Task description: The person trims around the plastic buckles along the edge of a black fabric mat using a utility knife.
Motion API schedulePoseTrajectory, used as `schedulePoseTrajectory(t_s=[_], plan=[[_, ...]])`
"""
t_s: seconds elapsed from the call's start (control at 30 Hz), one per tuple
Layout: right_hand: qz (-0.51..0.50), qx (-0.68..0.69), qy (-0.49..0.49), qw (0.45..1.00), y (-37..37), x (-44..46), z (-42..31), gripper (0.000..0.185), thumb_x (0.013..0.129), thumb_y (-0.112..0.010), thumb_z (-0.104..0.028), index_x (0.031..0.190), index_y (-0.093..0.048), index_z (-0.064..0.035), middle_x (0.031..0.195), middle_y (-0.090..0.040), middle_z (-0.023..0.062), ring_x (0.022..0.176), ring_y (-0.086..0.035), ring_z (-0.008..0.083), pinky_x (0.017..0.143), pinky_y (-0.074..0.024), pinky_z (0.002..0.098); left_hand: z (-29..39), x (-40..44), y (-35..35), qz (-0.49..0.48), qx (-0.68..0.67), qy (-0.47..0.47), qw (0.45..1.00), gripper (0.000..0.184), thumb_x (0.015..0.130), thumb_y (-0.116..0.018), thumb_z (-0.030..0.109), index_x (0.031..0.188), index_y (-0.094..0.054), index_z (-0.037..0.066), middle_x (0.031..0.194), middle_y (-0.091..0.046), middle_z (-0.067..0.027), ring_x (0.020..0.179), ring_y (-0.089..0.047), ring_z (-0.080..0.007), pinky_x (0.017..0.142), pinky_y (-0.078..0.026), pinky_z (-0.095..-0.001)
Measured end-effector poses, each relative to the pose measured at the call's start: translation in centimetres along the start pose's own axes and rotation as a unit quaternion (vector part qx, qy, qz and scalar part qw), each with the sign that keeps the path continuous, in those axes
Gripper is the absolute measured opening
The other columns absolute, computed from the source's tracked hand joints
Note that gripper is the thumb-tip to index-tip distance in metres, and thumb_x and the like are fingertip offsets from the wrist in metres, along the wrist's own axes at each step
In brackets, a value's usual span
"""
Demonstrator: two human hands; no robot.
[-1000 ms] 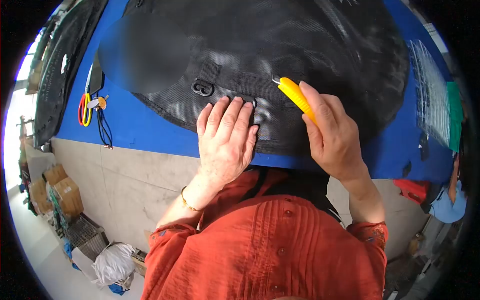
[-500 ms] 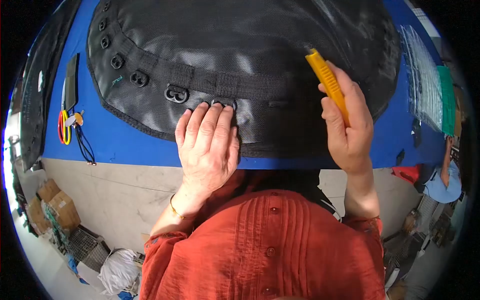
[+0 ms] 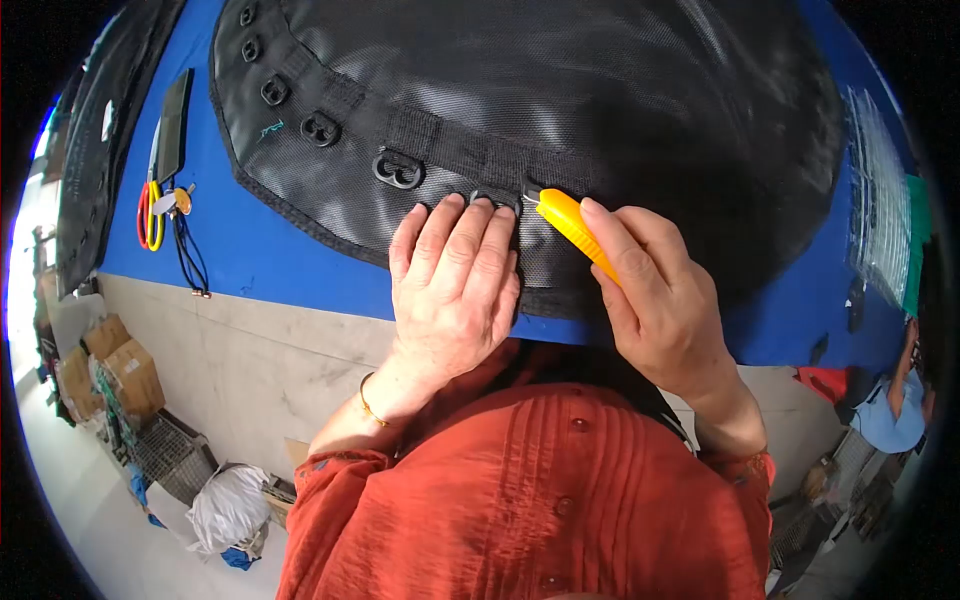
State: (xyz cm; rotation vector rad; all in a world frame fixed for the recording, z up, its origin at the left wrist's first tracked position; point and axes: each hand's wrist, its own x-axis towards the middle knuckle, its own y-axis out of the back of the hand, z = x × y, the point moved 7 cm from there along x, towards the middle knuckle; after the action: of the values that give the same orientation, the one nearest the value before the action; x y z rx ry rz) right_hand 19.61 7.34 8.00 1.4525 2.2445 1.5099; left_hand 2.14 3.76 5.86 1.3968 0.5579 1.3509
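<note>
My right hand [image 3: 660, 300] is closed around a yellow utility knife [image 3: 572, 225]. Its metal tip is at the webbing strap [image 3: 500, 160] sewn along the curved edge of a black mesh sheet [image 3: 330, 195]. My left hand [image 3: 455, 275] lies on the sheet just left of the knife, fingers stretched out side by side. Its fingertips cover part of a black plastic ring [image 3: 492, 196] on the strap. More black double-hole rings, such as the nearest one [image 3: 398, 169], run along the strap to the left. Whether the blade touches the strap I cannot tell.
Scissors [image 3: 150, 215] with red and yellow handles lie on the blue table [image 3: 265, 270] beside a dark flat strip [image 3: 174, 120] and a black cord [image 3: 188, 255]. Clear plastic strips [image 3: 880, 190] are at the right. Cardboard boxes [image 3: 130, 370] stand on the floor; another person [image 3: 890, 410] is far right.
My right hand has brought the knife left and down, from above the sheet to the strap beside my left hand. The left hand keeps its place on the ring. The whole view has shifted slightly.
</note>
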Motion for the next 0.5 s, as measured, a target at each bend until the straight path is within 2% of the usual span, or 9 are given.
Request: schedulePoseTrajectory(t_s=[0.5], plan=[[-0.037, -0.005, 0.022, 0.999, -1.0, 1.2, -0.1, 0.046, 0.093, -0.067, -0.001, 0.139, -0.064, 0.0022, 0.113, -0.065, 0.013, 0.086, -0.071, 0.0246, 0.069, -0.0602, 0.0322, 0.1, -0.1, 0.2, -0.007, -0.014, 0.003, 1.0, 0.046, 0.086, -0.072, 0.021, 0.128, -0.074, 0.003, 0.138, -0.066, -0.0126, 0.127, -0.062, -0.0338, 0.115, -0.04, -0.0541]])
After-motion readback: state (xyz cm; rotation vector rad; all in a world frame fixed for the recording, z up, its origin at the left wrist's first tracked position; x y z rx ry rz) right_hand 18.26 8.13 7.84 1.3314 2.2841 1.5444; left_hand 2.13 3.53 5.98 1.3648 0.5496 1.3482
